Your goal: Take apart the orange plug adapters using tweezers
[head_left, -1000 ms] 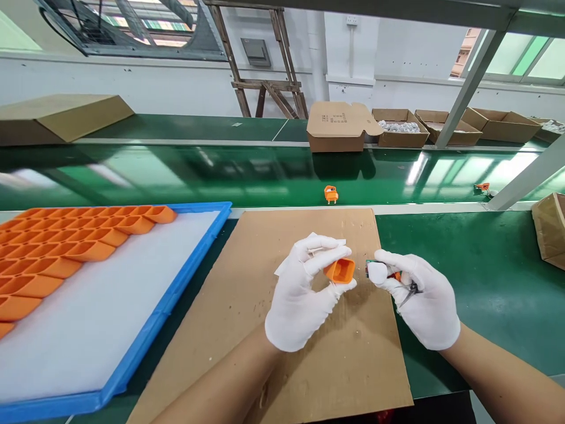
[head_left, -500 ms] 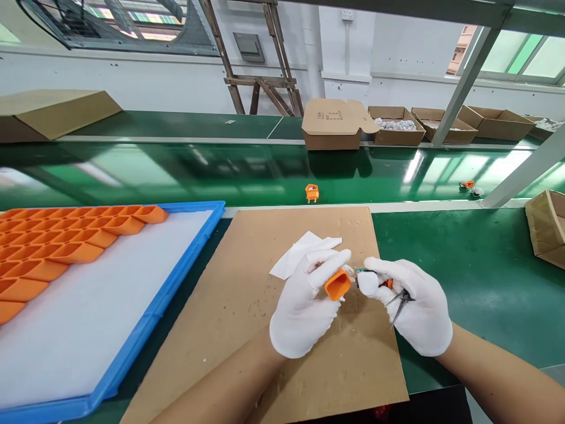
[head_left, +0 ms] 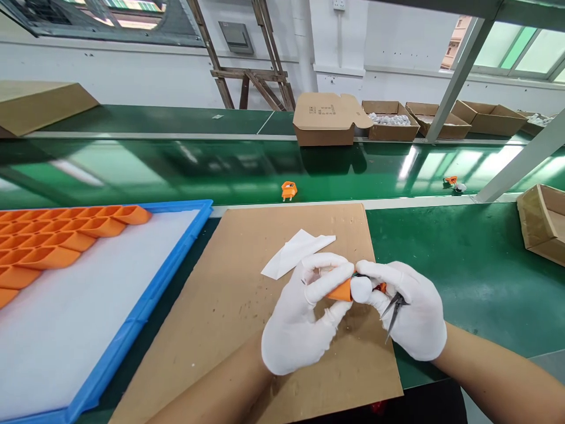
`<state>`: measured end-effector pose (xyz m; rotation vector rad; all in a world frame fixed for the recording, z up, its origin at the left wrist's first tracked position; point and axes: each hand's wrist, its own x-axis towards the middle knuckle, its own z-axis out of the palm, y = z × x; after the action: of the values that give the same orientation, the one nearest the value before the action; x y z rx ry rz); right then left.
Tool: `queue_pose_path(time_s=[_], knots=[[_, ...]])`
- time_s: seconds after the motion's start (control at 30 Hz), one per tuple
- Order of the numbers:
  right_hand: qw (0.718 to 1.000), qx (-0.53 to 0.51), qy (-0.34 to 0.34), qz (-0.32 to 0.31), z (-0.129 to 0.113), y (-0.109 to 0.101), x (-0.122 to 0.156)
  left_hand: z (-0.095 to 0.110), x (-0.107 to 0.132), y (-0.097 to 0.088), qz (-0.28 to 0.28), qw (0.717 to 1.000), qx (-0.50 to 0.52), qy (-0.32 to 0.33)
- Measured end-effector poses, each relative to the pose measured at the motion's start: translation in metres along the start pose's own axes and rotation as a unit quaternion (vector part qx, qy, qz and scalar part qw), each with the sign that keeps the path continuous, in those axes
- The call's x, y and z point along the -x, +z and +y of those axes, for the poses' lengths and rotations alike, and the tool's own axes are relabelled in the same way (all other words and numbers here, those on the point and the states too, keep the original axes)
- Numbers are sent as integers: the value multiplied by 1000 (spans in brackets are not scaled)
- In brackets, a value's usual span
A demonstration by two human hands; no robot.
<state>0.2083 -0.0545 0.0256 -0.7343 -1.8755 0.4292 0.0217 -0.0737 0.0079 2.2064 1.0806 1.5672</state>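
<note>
My left hand (head_left: 306, 315), in a white glove, pinches an orange plastic housing (head_left: 341, 292) between thumb and fingers. My gloved right hand (head_left: 408, 309) has its fingertips at the housing's right end. It holds a small assembly with a white rounded part (head_left: 361, 290) and an orange bit (head_left: 381, 287); the fingers hide most of it. Black tweezers (head_left: 396, 306) are tucked in the right palm, tips pointing down. Both hands hover over a cardboard sheet (head_left: 212, 330). Behind the left hand lies a folded white paper (head_left: 296, 252).
A blue-rimmed tray (head_left: 145, 306) with rows of orange housings (head_left: 57, 241) lies left. On the green conveyor (head_left: 220, 176) sit an orange plug-like piece (head_left: 289, 190) and a small orange-and-white part (head_left: 454, 184). Cardboard boxes (head_left: 324, 132) line the back; a brown box (head_left: 545, 227) stands right.
My hands have come together; the assembly in the right hand now meets the housing. The housing's opening has turned from facing me toward the right. The orange plug-like piece has shifted left along the conveyor.
</note>
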Motion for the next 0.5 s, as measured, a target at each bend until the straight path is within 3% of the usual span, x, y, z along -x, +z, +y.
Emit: queue_pose_path(time_s=[0.13, 0.3, 0.5], knots=[[999, -38, 7, 21, 0, -4, -3, -1, -1, 0, 23, 996, 82, -31], [996, -50, 18, 70, -2, -7, -7, -1, -2, 3, 59, 971, 218, -74], [995, -74, 14, 60, -1, -4, -5, 1, -5, 2, 66, 975, 195, -79]])
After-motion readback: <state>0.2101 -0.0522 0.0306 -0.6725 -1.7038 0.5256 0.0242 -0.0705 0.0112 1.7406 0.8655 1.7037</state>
